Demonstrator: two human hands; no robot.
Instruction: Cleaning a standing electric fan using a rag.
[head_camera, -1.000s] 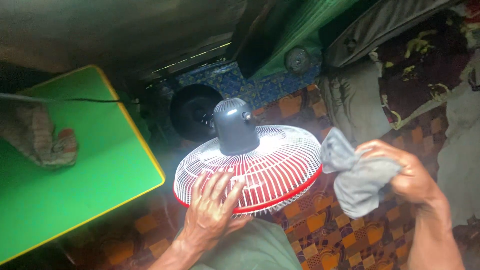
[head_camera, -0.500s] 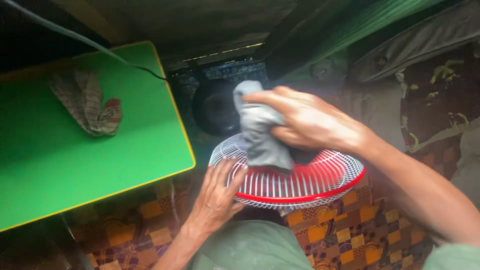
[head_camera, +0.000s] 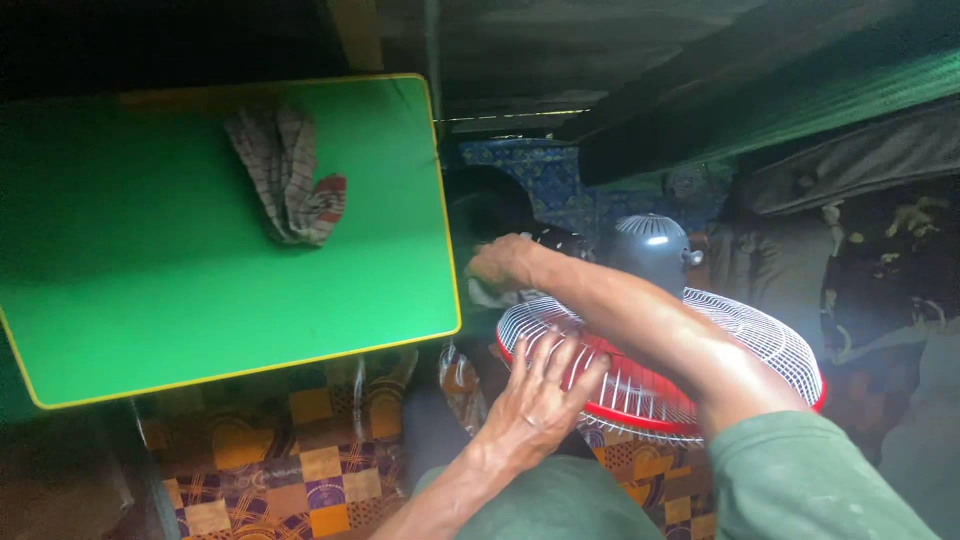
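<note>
Looking down, we saw the fan (head_camera: 690, 350) lying grille-up across the lap, white wire guard with a red rim, dark grey motor housing (head_camera: 650, 250) standing up from its middle.

Left hand (head_camera: 535, 400) was flat on the near-left part of the guard, fingers spread wide, palm down, touching the wires and gripping nothing. The red rim ran just under its fingertips.

Right hand (head_camera: 500, 262) was stretched across the guard to the fan's far-left edge, forearm passing over the wires in front of the motor housing. It was closed around a pale grey cloth (head_camera: 485, 293), only a small bit of which showed beneath the knuckles. We could not tell whether the cloth touched the guard at that spot; it sat right at the rim, beside a dark round shape behind the fan.

So the fan lay under both hands: left pressing its near side, right at its far-left edge, motor housing just to the right of the right forearm.

Left of the fan stood a green desk (head_camera: 150, 300) with a yellow edge, its corner near the right hand but apart from it. A checked rag (head_camera: 290, 175) lay crumpled on the desk, well apart from both hands. Patterned orange and purple floor covering (head_camera: 300, 470) showed below.
</note>
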